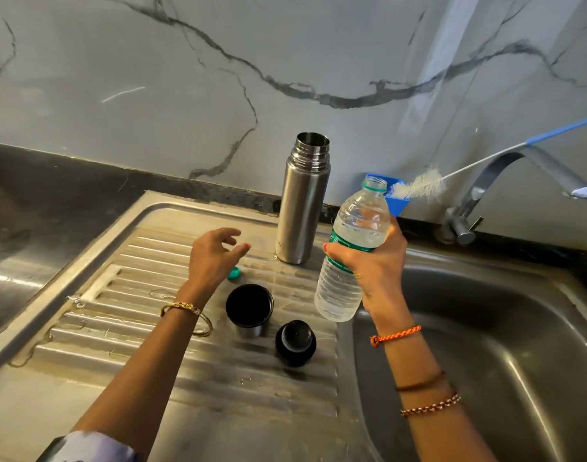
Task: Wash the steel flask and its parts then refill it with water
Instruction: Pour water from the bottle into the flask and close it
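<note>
The steel flask [303,201] stands upright and uncapped at the back of the ribbed drainboard [152,328]. My right hand [373,265] grips a clear plastic water bottle [350,251], uncapped and tilted, just right of the flask. My left hand [215,256] hovers over the drainboard left of the flask, fingers loosely spread and holding nothing. A small teal bottle cap [234,273] lies under its fingertips. The flask's cup lid [249,308] stands mouth up in front, with the black stopper [296,343] beside it.
The sink basin [485,345] lies to the right under a steel tap [505,181]. A bottle brush [418,188] with a blue handle rests in a blue holder [397,201] against the marble wall. A dark counter [45,208] runs to the left.
</note>
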